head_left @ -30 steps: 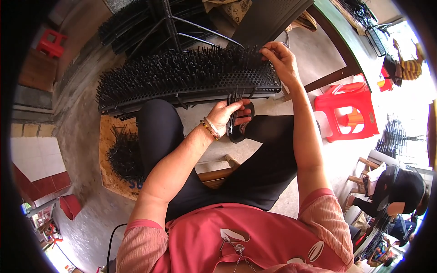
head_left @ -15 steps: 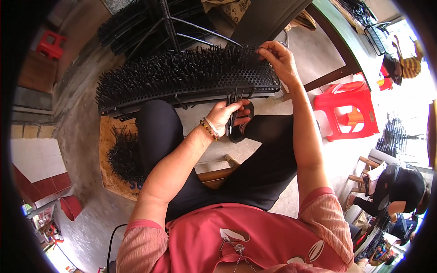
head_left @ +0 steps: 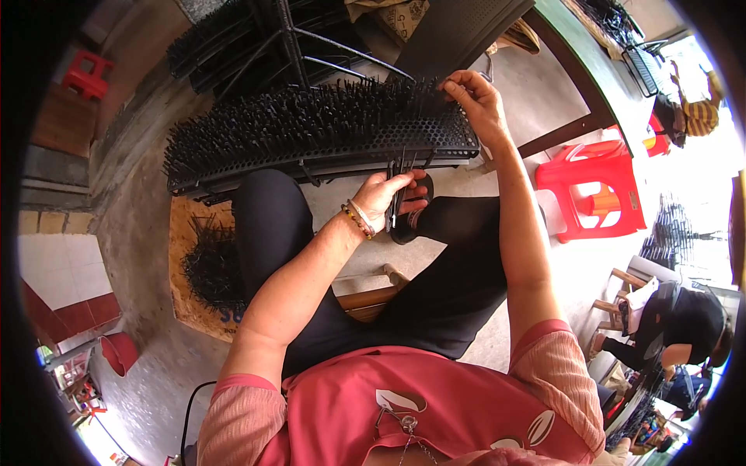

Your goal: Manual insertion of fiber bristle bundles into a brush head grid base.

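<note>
Across my knees stands a long black perforated rack (head_left: 423,138), with many thin black rods (head_left: 272,116) upright in its holes. Bare holes show along its near edge and toward the right end. My left hand (head_left: 381,198) is closed round a small bundle of black rods (head_left: 398,190), just below the rack's near edge. Over the rack's far right corner, my right hand (head_left: 478,99) has thumb and forefinger pinched together at the top of a thin black rod; the fingertips partly hide it.
A pile of loose black rods (head_left: 211,264) lies on brown cardboard (head_left: 183,299) at left. Behind the rack stands a black metal frame (head_left: 291,46). A table (head_left: 579,54) is at far right, above a red plastic stool (head_left: 594,194). Another person (head_left: 684,322) sits lower right.
Almost nothing differs. My right hand stays at the rack's far right corner, with only a slight shift of its fingers. My left hand keeps its bundle in place.
</note>
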Demonstrator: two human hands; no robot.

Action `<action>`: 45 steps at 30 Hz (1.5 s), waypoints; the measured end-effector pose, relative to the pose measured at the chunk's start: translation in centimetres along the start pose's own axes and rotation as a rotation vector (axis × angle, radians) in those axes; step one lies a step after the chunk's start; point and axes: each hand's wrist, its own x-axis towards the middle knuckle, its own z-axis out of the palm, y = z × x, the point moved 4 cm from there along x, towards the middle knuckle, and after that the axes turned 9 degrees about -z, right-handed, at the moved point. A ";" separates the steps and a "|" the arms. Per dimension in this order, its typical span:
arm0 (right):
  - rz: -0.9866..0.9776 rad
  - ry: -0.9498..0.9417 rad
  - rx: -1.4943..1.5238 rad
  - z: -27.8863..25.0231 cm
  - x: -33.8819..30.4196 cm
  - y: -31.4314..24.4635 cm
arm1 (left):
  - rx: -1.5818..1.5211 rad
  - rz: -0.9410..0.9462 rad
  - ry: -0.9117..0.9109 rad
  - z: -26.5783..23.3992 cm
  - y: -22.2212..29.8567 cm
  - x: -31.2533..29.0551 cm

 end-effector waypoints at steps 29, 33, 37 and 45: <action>-0.277 -0.134 -0.573 2.3 -1.2 -2.2 | -0.016 -0.012 0.013 -0.1 0.1 -0.1; -0.309 -0.122 -0.630 2.4 -1.3 -2.1 | -0.019 -0.011 0.027 0.0 0.0 -0.1; -0.293 0.017 -0.665 2.2 -1.7 -1.9 | -0.015 -0.006 0.028 0.1 0.0 -0.1; -0.322 -0.067 -0.619 3.0 -1.6 -2.4 | -0.017 -0.018 0.034 0.1 -0.1 -0.1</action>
